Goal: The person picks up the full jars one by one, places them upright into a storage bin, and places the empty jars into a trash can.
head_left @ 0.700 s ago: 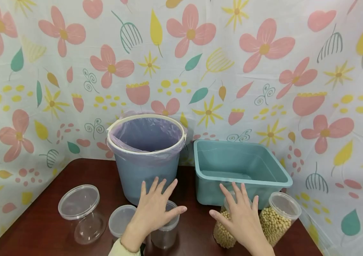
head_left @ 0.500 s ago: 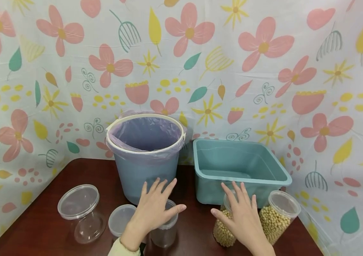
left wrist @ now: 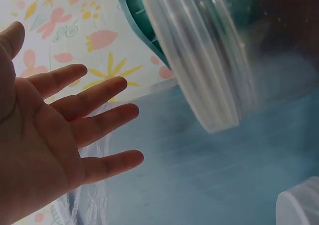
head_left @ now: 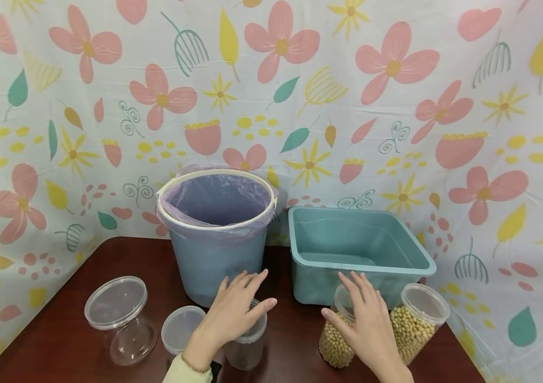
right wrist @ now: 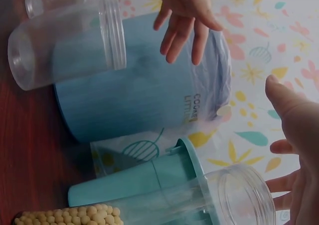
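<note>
My left hand point(head_left: 233, 314), fingers extended, hovers above a clear empty jar point(head_left: 246, 352) and touches nothing in the left wrist view. Just left of it stands another clear jar point(head_left: 182, 329). Over the table's right side my right hand point(head_left: 369, 327) is held up with straight fingers and holds nothing. Two clear jars partly filled with pale round beans stand about it: one bean jar point(head_left: 334, 340) to its left, partly behind the fingers, and a second bean jar point(head_left: 414, 330) to its right. In the right wrist view, the near bean jar point(right wrist: 234, 195) has its top close to the fingers.
A blue bucket point(head_left: 218, 260) lined with a thin purple bag stands at the back. Right of it is a teal rectangular basin point(head_left: 348, 282). A wide-topped clear jar point(head_left: 130, 338) stands at the left of the dark red table point(head_left: 56, 330). A flowered cloth point(head_left: 271, 106) hangs behind.
The fingers of both hands have drawn closer together and the hands have turned slightly. My right hand has shifted a little right. The jars, bucket and basin stand in the same places.
</note>
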`<state>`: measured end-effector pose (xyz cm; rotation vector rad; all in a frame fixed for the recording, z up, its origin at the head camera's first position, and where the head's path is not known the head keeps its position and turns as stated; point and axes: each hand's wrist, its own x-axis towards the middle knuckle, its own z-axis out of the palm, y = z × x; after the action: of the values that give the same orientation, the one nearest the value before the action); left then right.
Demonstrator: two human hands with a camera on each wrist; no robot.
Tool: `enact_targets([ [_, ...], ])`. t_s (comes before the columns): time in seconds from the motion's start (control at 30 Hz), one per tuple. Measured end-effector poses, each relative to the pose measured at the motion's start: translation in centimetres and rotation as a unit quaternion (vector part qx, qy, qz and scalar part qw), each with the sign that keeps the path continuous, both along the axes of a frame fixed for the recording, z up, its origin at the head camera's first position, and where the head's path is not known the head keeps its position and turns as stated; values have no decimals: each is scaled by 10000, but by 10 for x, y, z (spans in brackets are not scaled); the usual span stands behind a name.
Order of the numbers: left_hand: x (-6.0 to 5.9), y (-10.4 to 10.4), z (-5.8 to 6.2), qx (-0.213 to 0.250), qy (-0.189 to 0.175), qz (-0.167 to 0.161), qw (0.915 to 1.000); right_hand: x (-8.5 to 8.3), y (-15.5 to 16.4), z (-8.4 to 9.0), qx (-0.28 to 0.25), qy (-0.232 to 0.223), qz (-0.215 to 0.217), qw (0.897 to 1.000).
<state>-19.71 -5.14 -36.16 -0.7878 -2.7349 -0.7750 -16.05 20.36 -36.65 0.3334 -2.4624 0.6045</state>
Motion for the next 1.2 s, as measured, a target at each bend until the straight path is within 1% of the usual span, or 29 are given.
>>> enact_targets([
  [0.1,-1,1,0,69,-27,-69,9999,-1,3,-2,-54,335,82,9994],
  [0.2,-2,2,0,121,-45,-108,9999,-1,5,-3,-98,511,113,9986],
  [0.5,-7,7,-2,258,-271,-117,9992,-1,7,-5,-204,493,42,9986],
  [0.63,-11,11,-2,325,-257,-131,9991,-1,7,-6,-240,506,23,9984],
  [0.73,-14,14,-2,425,-288,-127,9986,-1,8,-6,-284,524,44,9982],
  [0.8,-16,16,-1,511,-375,-113,9979,-1,8,-6,-326,555,75,9979],
  [0.97,-22,21,-1,851,-716,-123,9937,0,9,-8,-419,707,152,9965],
  [1.1,-28,25,-1,1214,-976,-295,9873,-1,10,-8,-441,830,148,9955],
  [1.2,-33,28,-1,1438,-1052,-399,9832,-1,10,-8,-445,945,145,9944],
])
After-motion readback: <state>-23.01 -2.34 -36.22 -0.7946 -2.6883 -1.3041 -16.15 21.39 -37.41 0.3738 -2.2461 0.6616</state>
